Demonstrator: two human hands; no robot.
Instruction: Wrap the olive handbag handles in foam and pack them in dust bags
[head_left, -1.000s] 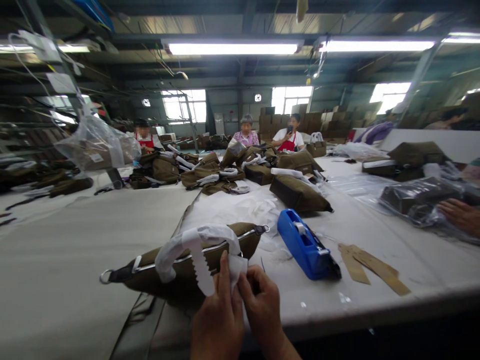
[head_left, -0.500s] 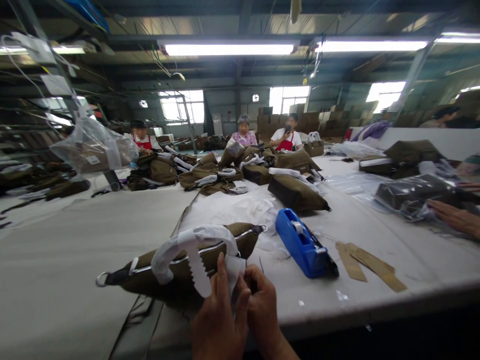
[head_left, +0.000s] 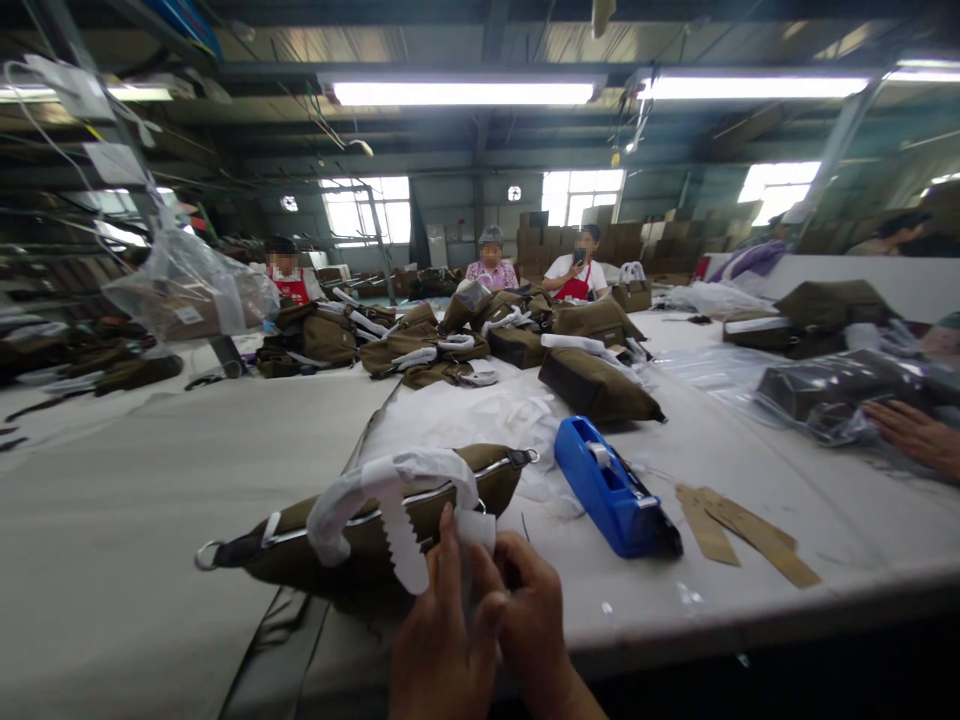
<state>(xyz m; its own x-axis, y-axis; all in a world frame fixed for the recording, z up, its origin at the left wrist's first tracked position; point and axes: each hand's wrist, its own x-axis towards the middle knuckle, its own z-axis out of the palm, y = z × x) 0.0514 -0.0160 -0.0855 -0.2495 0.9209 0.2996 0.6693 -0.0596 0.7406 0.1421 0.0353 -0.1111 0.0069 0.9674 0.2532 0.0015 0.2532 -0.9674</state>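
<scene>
The olive zip bag (head_left: 375,530) lies at the table's (head_left: 135,520) near edge, its handle wrapped in white paper (head_left: 390,490). Left hand (head_left: 442,640) and right hand (head_left: 529,625) pinch the wrap's end; fingertips overlap, partly hidden. A blue tape dispenser (head_left: 611,490) sits just right.

At the near edge of the bench (head_left: 150,520), the left hand (head_left: 439,640) and right hand (head_left: 529,625) pinch white wrapping paper (head_left: 394,490) around the handle of an olive bag (head_left: 375,525). A blue tape dispenser (head_left: 611,490) sits just right of the bag.
</scene>
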